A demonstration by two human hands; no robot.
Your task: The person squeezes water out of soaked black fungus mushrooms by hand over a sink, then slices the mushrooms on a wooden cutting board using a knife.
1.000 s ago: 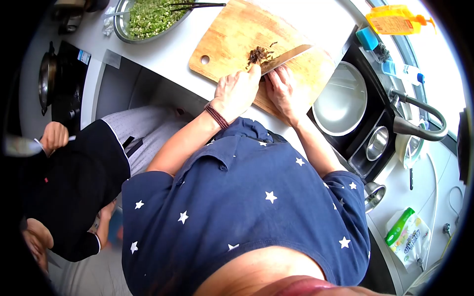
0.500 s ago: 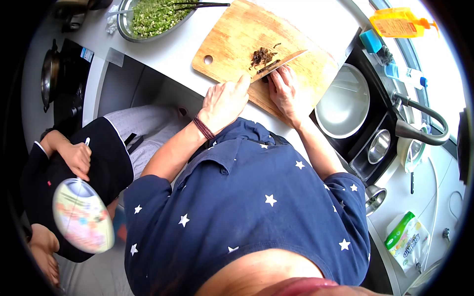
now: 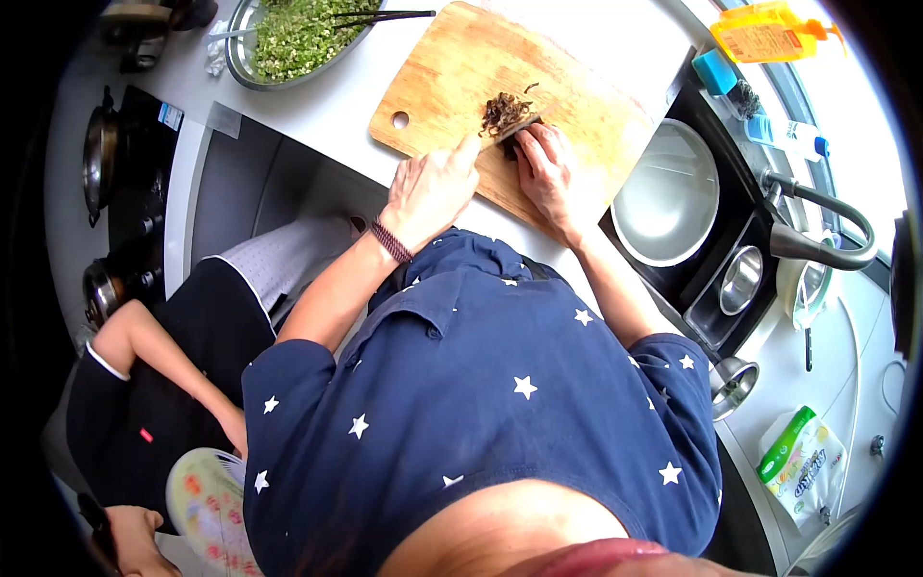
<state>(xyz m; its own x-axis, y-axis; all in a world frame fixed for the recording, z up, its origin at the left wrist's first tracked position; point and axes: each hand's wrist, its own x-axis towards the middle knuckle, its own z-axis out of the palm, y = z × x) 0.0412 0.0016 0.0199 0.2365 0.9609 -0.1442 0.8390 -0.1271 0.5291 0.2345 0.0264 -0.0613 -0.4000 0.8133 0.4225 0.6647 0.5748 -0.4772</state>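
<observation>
Hands cross board's edge, left apparently gripping knife.

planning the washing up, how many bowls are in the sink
2: a large pale bowl on the side nearer the cutting board, and a small metal bowl nearer the faucet. Anything underneath them would be hidden.

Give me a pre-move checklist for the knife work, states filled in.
1. Knife in hand: ok, left hand grips its handle.
2. Dark chopped pieces on the cutting board: ok, heaped beside the blade.
3. Right hand fingertips safely clear of the edge: cannot tell, they are close to the blade and contact is unclear.
4. Board secured against slipping: cannot tell, its underside is hidden.
5. Other person's arm clear of the board: ok.
</observation>
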